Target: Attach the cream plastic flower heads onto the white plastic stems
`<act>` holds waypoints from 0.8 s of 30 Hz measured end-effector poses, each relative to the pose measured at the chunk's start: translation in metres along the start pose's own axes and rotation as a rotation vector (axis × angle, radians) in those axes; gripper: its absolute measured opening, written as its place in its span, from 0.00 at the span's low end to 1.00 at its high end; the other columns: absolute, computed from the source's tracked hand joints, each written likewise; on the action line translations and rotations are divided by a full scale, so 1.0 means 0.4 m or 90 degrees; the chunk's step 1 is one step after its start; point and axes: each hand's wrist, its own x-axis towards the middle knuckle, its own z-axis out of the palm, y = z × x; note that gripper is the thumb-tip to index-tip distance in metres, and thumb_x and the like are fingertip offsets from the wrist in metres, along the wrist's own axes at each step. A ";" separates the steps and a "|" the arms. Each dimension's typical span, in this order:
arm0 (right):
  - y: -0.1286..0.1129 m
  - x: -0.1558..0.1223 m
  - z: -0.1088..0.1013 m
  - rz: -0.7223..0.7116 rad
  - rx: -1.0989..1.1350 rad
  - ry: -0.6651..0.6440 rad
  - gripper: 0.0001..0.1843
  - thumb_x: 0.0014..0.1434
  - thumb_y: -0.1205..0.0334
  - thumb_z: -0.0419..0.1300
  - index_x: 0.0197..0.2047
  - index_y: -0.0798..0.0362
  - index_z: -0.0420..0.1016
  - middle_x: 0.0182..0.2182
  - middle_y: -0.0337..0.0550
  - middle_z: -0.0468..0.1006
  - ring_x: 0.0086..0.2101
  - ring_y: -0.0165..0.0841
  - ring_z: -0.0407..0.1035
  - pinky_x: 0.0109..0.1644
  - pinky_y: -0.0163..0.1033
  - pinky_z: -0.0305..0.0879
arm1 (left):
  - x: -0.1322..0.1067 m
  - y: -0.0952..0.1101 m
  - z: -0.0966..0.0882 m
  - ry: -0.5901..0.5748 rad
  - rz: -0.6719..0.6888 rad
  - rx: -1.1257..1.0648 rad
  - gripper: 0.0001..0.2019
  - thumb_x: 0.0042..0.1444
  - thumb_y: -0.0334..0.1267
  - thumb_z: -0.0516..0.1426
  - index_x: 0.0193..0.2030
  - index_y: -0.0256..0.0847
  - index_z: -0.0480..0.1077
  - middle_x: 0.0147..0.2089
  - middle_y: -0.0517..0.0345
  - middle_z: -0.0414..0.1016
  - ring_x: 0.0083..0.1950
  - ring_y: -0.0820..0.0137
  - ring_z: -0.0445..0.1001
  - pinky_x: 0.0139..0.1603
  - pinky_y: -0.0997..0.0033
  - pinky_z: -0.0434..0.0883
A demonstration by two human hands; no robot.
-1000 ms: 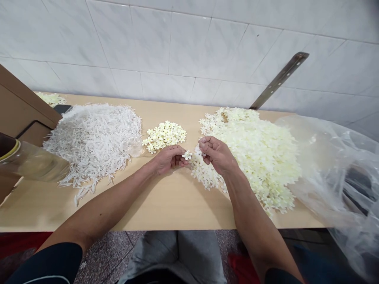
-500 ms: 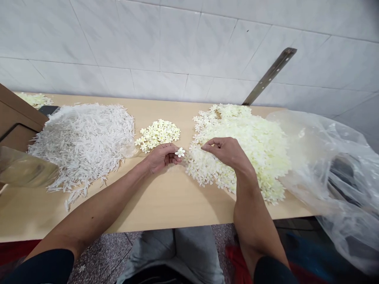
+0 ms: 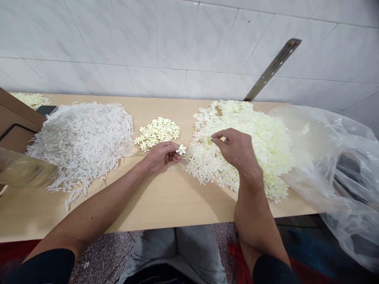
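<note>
A small white flower [image 3: 181, 149] is pinched by the left hand [image 3: 161, 156]; the right hand [image 3: 235, 150], over the flower heap [image 3: 266, 138], seemingly pinches another.

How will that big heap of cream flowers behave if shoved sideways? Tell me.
The heap of flowers would probably scatter rather than slide as one: it is loose, separate blossoms, with strays at its edge. Each looks thin and light; the left hand holds one flower by fingertips alone. Likely soft, not brittle, though that is unsure.
</note>
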 end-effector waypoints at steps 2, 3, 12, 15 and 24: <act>-0.029 -0.003 0.021 0.023 0.085 0.018 0.12 0.61 0.51 0.64 0.39 0.49 0.84 0.35 0.46 0.83 0.29 0.36 0.70 0.35 0.43 0.63 | 0.001 0.000 0.001 0.006 0.007 0.006 0.14 0.52 0.43 0.68 0.34 0.35 0.73 0.28 0.51 0.79 0.26 0.73 0.76 0.30 0.77 0.72; -0.045 -0.005 0.036 0.036 0.131 0.005 0.15 0.62 0.48 0.64 0.41 0.50 0.84 0.34 0.46 0.83 0.28 0.36 0.69 0.33 0.42 0.63 | 0.001 0.000 0.002 0.009 0.013 0.011 0.14 0.52 0.44 0.68 0.35 0.35 0.73 0.28 0.51 0.79 0.26 0.73 0.76 0.30 0.77 0.72; -0.088 -0.016 0.163 0.140 0.424 -0.268 0.24 0.59 0.38 0.63 0.38 0.52 0.81 0.18 0.35 0.63 0.18 0.27 0.54 0.21 0.35 0.52 | 0.004 -0.011 0.012 0.041 0.166 0.122 0.18 0.54 0.51 0.67 0.38 0.35 0.74 0.27 0.54 0.78 0.27 0.71 0.77 0.30 0.73 0.73; -0.079 -0.014 0.172 0.174 0.435 -0.251 0.23 0.57 0.39 0.66 0.37 0.53 0.81 0.17 0.34 0.62 0.17 0.26 0.53 0.19 0.35 0.51 | 0.007 -0.018 0.012 0.056 0.204 0.177 0.18 0.56 0.52 0.65 0.36 0.36 0.74 0.26 0.53 0.78 0.26 0.70 0.77 0.30 0.71 0.74; -0.098 -0.012 0.165 0.176 0.424 -0.238 0.20 0.55 0.46 0.69 0.41 0.54 0.80 0.28 0.41 0.75 0.21 0.25 0.59 0.19 0.33 0.55 | -0.002 -0.024 0.026 0.132 0.265 0.245 0.14 0.61 0.48 0.61 0.34 0.39 0.71 0.23 0.57 0.76 0.23 0.73 0.74 0.28 0.74 0.72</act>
